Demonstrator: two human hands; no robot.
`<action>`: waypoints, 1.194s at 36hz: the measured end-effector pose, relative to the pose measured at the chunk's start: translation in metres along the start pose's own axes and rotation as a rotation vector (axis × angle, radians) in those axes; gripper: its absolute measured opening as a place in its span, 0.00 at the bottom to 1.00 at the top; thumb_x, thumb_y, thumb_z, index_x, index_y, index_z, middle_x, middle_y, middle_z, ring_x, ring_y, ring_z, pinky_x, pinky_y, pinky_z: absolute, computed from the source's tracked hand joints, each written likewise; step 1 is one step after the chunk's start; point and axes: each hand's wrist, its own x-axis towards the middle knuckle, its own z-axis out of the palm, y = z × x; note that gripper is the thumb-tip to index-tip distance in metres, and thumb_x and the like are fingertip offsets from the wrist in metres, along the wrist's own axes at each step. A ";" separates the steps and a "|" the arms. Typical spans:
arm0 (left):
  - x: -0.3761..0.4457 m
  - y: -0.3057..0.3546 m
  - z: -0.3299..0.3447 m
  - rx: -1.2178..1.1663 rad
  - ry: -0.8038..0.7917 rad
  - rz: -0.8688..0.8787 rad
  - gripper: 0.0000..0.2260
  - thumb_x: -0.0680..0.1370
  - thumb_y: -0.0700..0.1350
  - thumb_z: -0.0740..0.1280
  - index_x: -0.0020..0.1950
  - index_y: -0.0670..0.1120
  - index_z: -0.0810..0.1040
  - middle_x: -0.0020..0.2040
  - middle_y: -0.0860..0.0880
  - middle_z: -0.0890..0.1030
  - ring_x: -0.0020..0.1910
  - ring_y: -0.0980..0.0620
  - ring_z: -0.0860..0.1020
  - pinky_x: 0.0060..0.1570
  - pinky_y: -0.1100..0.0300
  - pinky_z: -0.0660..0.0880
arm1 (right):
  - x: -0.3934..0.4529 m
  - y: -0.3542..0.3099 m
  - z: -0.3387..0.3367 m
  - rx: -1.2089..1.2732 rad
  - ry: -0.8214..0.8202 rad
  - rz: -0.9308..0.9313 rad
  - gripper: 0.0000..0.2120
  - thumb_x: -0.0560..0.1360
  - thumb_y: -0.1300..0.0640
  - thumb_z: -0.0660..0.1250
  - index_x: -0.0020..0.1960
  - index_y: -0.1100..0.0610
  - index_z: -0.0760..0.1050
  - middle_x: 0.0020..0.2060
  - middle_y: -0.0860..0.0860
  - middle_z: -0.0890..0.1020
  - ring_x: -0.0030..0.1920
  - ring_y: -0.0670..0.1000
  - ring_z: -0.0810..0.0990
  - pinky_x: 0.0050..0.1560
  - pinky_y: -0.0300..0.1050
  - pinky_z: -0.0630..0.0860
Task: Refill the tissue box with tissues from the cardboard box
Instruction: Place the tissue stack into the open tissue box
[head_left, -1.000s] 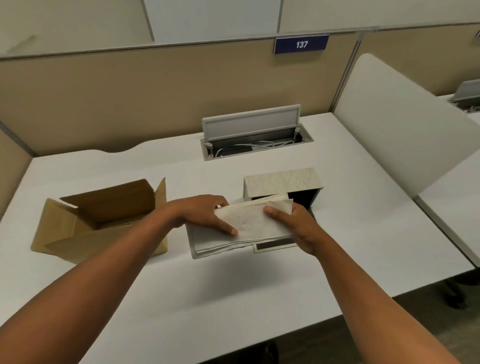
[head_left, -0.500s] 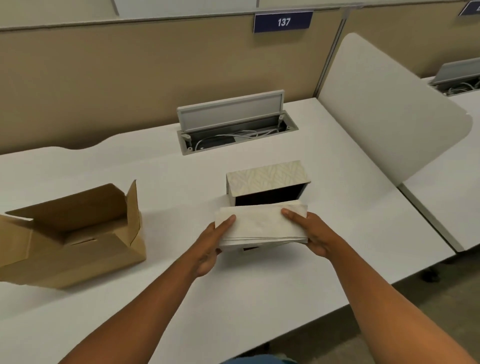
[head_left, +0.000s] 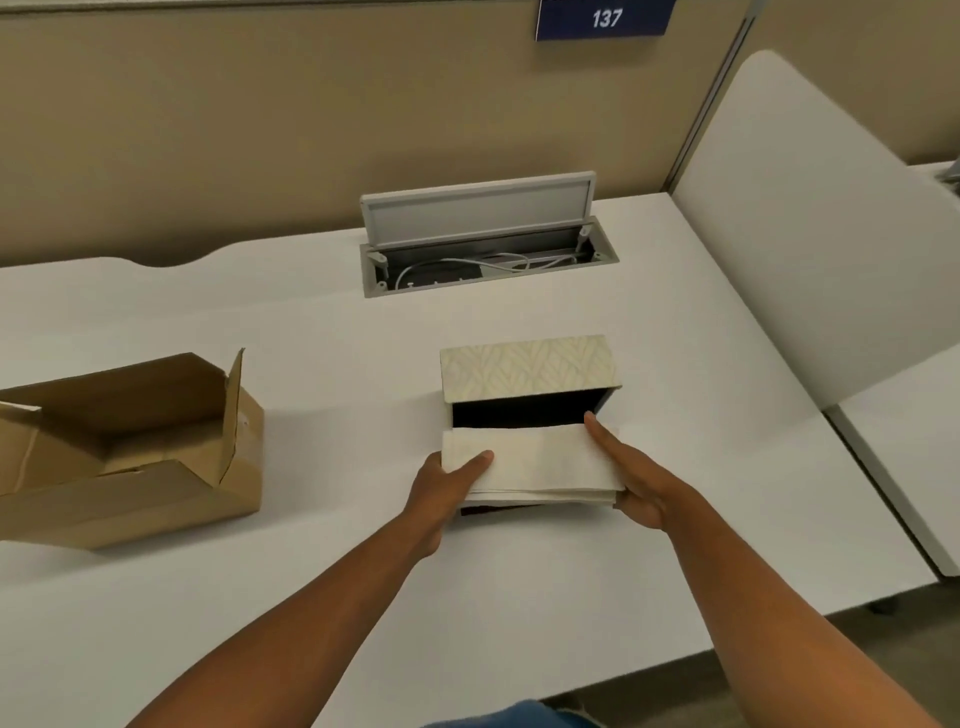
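The left hand (head_left: 441, 488) and right hand (head_left: 636, 480) are clamping a stack of tissues (head_left: 535, 462) by its ends, holding it at the dark open mouth of the tissue box (head_left: 527, 366) mid-counter (head_left: 311, 322). The cardboard box (head_left: 130, 447) is lying open at nine o'clock, well apart.

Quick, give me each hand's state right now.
Left hand: closed on the left end of the tissue stack.
Right hand: closed on the stack's right end, at the tissue box opening.
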 end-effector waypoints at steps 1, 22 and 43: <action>0.001 0.000 0.005 -0.004 0.013 -0.003 0.25 0.71 0.57 0.76 0.63 0.48 0.75 0.56 0.52 0.81 0.55 0.54 0.78 0.46 0.61 0.73 | 0.001 -0.003 -0.005 0.012 -0.011 -0.002 0.22 0.64 0.27 0.74 0.51 0.38 0.85 0.56 0.46 0.87 0.54 0.47 0.86 0.47 0.45 0.83; 0.016 -0.011 0.039 -0.078 0.269 0.044 0.26 0.74 0.61 0.70 0.69 0.52 0.72 0.63 0.53 0.78 0.60 0.52 0.76 0.59 0.53 0.74 | 0.027 -0.009 -0.020 -0.080 0.166 -0.080 0.24 0.83 0.43 0.59 0.73 0.54 0.68 0.68 0.51 0.76 0.66 0.53 0.75 0.71 0.56 0.71; 0.016 0.008 0.045 0.251 0.281 0.152 0.24 0.80 0.60 0.60 0.70 0.47 0.67 0.64 0.48 0.76 0.59 0.50 0.75 0.62 0.53 0.72 | 0.031 0.007 0.001 -0.081 0.442 -0.108 0.27 0.81 0.39 0.57 0.76 0.51 0.66 0.70 0.51 0.73 0.69 0.57 0.72 0.71 0.60 0.70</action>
